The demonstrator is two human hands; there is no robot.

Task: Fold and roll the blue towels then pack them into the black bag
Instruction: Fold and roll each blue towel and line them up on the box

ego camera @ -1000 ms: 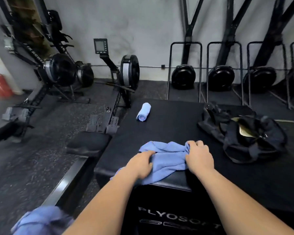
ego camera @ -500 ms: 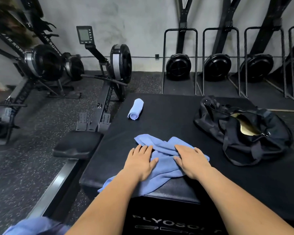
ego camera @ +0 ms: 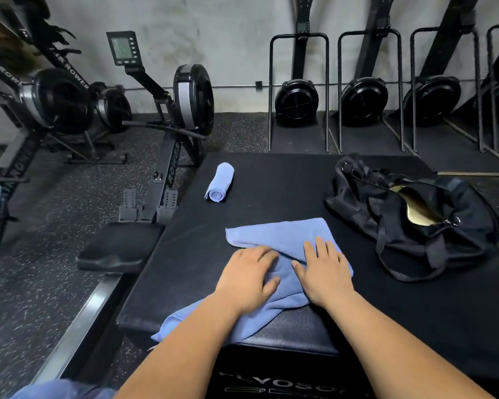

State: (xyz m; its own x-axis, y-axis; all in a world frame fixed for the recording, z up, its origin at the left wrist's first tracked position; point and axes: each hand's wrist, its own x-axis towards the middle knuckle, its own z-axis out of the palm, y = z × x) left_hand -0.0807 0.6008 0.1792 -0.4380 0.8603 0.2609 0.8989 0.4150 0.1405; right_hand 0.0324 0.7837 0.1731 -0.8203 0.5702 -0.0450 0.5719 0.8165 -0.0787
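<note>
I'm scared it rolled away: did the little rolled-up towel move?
No. The rolled towel still lies by the far left edge of the black box, same as before.

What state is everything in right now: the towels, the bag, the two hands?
Rolled towel: rolled up, lying on the black box, apart from the rest.
Loose towel: unrolled, partly spread, near end hanging over the box's front edge.
Black bag: unzipped and sagging, gold lining showing, no towel visible inside.
Left hand: fingers flat, pressing the loose towel.
Right hand: fingers flat, pressing the loose towel.
</note>
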